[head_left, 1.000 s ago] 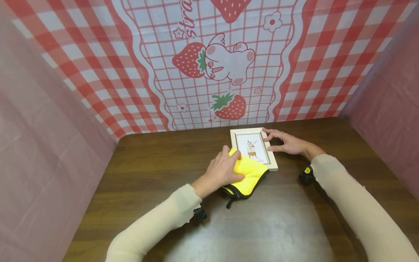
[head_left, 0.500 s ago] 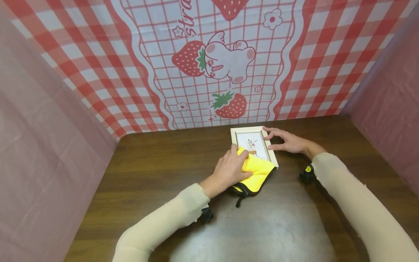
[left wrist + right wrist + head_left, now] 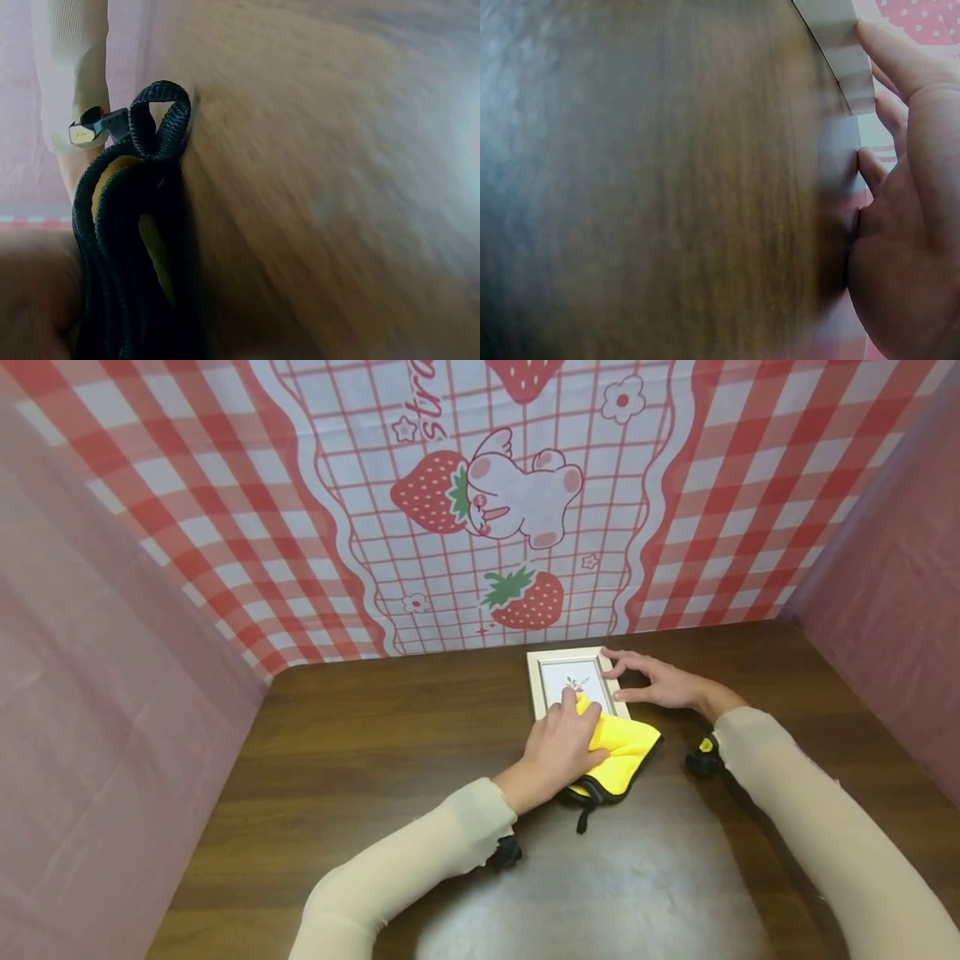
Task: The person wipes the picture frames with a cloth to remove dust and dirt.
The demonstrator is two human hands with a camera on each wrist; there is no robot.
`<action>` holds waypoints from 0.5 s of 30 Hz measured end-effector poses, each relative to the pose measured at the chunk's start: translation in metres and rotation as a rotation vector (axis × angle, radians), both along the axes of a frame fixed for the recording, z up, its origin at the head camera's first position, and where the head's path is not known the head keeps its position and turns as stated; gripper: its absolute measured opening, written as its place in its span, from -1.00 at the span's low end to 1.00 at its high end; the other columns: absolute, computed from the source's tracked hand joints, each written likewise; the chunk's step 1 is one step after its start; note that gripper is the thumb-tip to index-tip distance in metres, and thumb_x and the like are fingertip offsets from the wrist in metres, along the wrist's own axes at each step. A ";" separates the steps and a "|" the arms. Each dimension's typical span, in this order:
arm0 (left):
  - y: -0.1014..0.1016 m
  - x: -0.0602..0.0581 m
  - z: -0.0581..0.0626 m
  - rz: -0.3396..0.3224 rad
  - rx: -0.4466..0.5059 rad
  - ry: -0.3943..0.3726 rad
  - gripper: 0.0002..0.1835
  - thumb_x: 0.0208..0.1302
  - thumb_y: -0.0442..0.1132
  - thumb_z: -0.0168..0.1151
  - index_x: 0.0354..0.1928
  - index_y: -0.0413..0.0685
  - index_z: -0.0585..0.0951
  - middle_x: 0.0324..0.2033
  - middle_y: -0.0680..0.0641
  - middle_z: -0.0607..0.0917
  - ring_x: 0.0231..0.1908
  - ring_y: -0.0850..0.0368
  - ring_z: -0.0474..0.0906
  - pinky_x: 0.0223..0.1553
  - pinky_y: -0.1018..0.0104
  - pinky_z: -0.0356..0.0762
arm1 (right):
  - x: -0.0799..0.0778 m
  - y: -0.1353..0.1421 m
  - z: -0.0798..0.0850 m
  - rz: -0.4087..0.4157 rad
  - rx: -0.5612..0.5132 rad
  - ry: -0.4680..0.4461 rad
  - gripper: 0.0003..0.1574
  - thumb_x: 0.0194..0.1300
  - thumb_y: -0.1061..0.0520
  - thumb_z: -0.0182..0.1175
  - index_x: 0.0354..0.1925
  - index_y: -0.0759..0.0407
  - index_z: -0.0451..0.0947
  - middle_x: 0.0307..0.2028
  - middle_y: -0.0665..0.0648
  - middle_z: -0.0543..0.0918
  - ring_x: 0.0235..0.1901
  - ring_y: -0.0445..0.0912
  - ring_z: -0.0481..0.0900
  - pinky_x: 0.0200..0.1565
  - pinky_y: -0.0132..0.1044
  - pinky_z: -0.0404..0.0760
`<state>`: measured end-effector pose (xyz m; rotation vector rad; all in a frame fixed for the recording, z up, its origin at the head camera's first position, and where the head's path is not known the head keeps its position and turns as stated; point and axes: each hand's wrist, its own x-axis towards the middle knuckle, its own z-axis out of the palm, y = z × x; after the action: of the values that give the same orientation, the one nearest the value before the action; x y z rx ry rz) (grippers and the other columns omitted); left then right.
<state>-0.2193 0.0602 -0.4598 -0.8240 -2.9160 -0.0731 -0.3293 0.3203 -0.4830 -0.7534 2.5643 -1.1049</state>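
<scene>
A cream picture frame (image 3: 564, 655) with a plant drawing lies flat near the back of the wooden table. My left hand (image 3: 560, 747) grips a folded yellow cloth (image 3: 628, 745) with black edging and presses it over the frame's lower part, hiding much of the picture. The cloth's right corner reaches past the frame. In the left wrist view its black loop (image 3: 161, 124) stands out at the edge. My right hand (image 3: 663, 683) holds the frame at its upper right corner, fingers at the top and thumb against the side. The right wrist view shows the frame's side (image 3: 840, 41) against the thumb.
The wooden table (image 3: 360, 735) runs up to a red-and-white checked cloth backdrop (image 3: 480, 585) with strawberries, right behind the frame. Pink fabric walls rise at the left (image 3: 112, 718) and right (image 3: 892, 585). Black wrist cameras sit at both wrists, low over the tabletop.
My left hand has slid to the right with the yellow cloth, across the lower part of the frame. The right hand and the frame have stayed nearly in place.
</scene>
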 end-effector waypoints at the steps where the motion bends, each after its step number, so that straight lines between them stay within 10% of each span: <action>1: 0.002 0.000 0.000 -0.001 -0.002 0.004 -0.32 0.43 0.36 0.48 0.38 0.15 0.63 0.28 -0.17 0.61 -0.13 0.09 0.75 -0.23 0.31 0.83 | 0.000 0.000 0.000 0.003 -0.002 0.003 -0.73 0.49 0.15 0.48 0.07 0.14 0.67 0.80 0.40 0.15 0.80 0.48 -0.03 0.66 0.70 -0.02; 15: 0.004 0.001 -0.005 -0.006 0.053 0.051 -0.38 0.44 0.35 0.48 0.29 0.14 0.66 0.16 -0.15 0.65 -0.26 0.07 0.77 -0.37 0.30 0.77 | 0.000 0.000 0.001 0.002 -0.006 0.003 -0.74 0.47 0.16 0.49 0.05 0.13 0.67 0.80 0.41 0.16 0.79 0.49 -0.03 0.64 0.70 0.01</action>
<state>-0.2178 0.0645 -0.4650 -0.8140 -2.8515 -0.1277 -0.3291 0.3200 -0.4824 -0.7597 2.5632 -1.1125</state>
